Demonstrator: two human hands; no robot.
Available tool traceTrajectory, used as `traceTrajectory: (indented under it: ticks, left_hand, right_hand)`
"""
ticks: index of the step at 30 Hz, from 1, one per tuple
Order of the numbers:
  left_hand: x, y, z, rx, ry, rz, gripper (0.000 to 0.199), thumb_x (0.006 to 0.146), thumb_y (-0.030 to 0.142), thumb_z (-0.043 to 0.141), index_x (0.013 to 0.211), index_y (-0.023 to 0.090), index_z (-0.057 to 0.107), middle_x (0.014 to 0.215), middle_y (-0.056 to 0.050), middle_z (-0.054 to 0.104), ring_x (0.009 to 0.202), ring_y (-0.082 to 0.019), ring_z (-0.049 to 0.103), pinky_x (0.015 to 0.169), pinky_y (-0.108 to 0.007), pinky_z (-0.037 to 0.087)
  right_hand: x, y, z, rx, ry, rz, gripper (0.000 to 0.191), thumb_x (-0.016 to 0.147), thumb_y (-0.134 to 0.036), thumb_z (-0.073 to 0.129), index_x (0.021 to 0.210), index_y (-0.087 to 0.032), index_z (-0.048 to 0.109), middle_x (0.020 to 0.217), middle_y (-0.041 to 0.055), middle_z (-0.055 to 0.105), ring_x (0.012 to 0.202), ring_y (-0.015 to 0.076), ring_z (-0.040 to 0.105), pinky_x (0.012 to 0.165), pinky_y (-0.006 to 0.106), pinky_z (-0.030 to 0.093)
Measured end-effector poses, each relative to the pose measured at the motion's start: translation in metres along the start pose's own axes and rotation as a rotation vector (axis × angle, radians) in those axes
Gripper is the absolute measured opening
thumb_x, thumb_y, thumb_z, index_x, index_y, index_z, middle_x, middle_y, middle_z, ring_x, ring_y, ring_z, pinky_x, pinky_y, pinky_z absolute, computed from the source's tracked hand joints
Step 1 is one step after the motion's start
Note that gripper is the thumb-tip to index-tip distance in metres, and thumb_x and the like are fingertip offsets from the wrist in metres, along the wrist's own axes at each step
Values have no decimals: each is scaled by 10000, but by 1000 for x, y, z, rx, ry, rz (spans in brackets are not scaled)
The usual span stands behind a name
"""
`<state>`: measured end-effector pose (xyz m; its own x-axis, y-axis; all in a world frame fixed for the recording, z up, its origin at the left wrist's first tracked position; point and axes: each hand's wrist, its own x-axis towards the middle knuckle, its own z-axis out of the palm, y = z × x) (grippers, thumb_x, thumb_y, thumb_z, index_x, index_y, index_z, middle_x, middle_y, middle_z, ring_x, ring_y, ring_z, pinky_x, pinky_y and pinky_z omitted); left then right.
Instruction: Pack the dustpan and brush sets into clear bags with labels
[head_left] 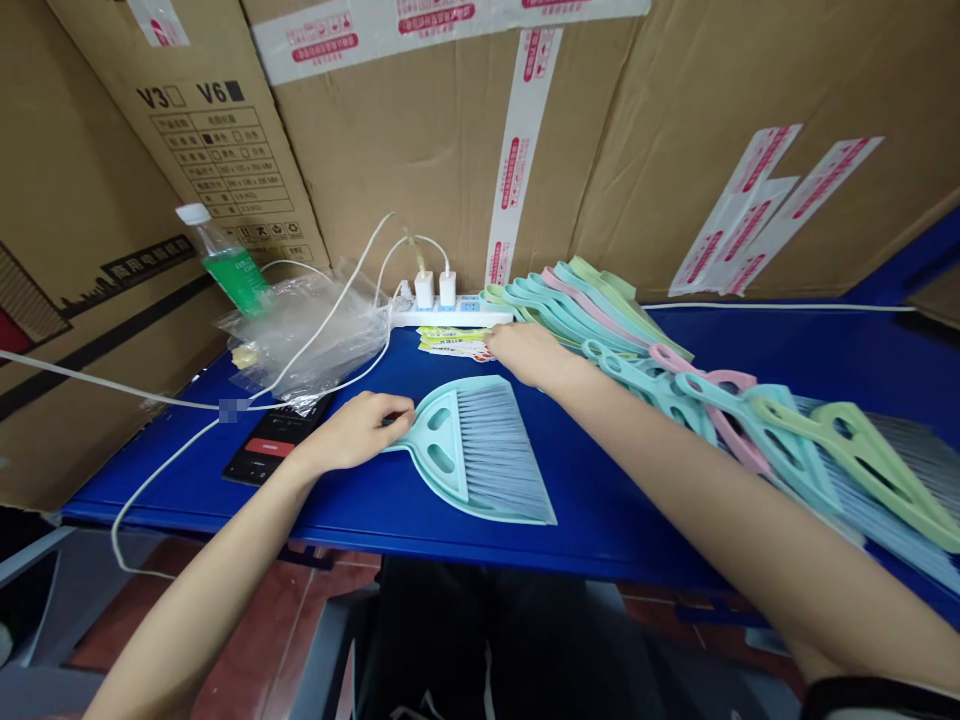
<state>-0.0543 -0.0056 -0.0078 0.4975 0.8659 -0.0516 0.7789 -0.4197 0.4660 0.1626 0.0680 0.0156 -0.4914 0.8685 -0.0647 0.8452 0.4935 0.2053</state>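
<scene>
Teal hand brush (472, 455) lies flat on the blue table (600, 500), bristles pointing toward the person, its handle end pinched by the left hand (360, 430). It looks like light, stiff moulded plastic with soft, springy bristles; the handle with its cut-out holes seems the surest place to grip. The right hand (525, 352) reaches forward, fingers curled down onto the small printed packets (454, 342) ahead of the brush; whether it grips one I cannot tell. Right of that hand lies a fanned row of pastel brushes (712, 400). Beyond the left hand, a clear plastic bag (307, 335) holds contents too unclear to name.
</scene>
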Motion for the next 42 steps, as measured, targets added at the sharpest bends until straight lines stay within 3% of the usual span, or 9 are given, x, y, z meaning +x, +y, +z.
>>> traceTrajectory:
  ticks: [3, 15, 19, 22, 25, 32, 35, 40, 42]
  left_hand:
    - [0, 0, 0, 13, 4, 1, 342, 867, 418, 326, 614, 199, 398, 583, 40, 393, 572, -112, 360, 574, -229, 297]
    - [0, -2, 0, 27, 15, 5, 350, 877, 411, 322, 611, 196, 398, 577, 41, 393, 565, -109, 364, 573, -231, 287]
    - [0, -1, -1, 27, 15, 12, 344, 877, 404, 322, 613, 198, 397, 581, 40, 398, 566, -111, 360, 569, -231, 287]
    - [0, 0, -1, 25, 16, 16, 344, 877, 404, 321, 610, 198, 390, 579, 41, 390, 563, -109, 354, 567, -230, 288]
    - [0, 0, -1, 23, 11, 16, 345, 876, 409, 324, 613, 197, 396, 581, 42, 392, 562, -108, 352, 567, -229, 290]
    - [0, 0, -1, 29, 14, 27, 358, 889, 412, 321, 619, 195, 412, 584, 40, 403, 565, -109, 363, 567, -227, 295]
    - [1, -1, 0, 38, 17, 26, 357, 894, 408, 322, 624, 194, 419, 585, 40, 419, 565, -110, 374, 573, -229, 299]
    - [1, -2, 0, 47, 23, 28, 352, 897, 398, 330, 627, 193, 424, 584, 40, 431, 561, -107, 384, 568, -227, 299]
    - [1, -1, 0, 45, 25, 31, 351, 900, 394, 331, 627, 192, 423, 584, 40, 430, 560, -105, 382, 568, -224, 302]
  right_hand:
    - [10, -2, 7, -33, -29, 22, 372, 912, -364, 599, 1229, -172, 566, 1236, 96, 591, 1021, 221, 615, 846, 438, 531]
    - [19, 7, 20, -75, 77, -45, 378, 907, -348, 607, 1226, -150, 569, 1231, 113, 592, 1025, 229, 615, 848, 434, 530]
    - [8, 6, 12, -74, 82, -27, 360, 910, -340, 605, 1212, -146, 579, 1216, 112, 602, 1019, 227, 620, 845, 430, 531]
    - [-2, 3, 1, -69, 86, -5, 219, 915, -136, 547, 1098, -86, 657, 1093, 182, 671, 1018, 265, 650, 819, 376, 521]
    - [-11, 0, -8, -58, 92, 1, 297, 871, 20, 465, 1025, -62, 706, 1003, 235, 706, 1006, 302, 674, 763, 336, 506]
    - [-34, -2, -21, -41, 108, -10, 379, 804, 75, 473, 1053, -77, 714, 1002, 200, 726, 959, 299, 688, 690, 315, 485]
    - [-48, 1, -15, -36, 141, -49, 462, 798, 72, 442, 1134, -130, 685, 946, 142, 734, 902, 260, 683, 677, 306, 468]
    - [-73, 6, 7, 48, 308, -215, 523, 773, 51, 416, 1214, -129, 633, 792, 85, 690, 789, 217, 637, 647, 291, 428]
    - [-81, 6, 13, 120, 296, -226, 523, 772, 43, 410, 1199, -152, 639, 774, 65, 680, 747, 202, 626, 625, 281, 414]
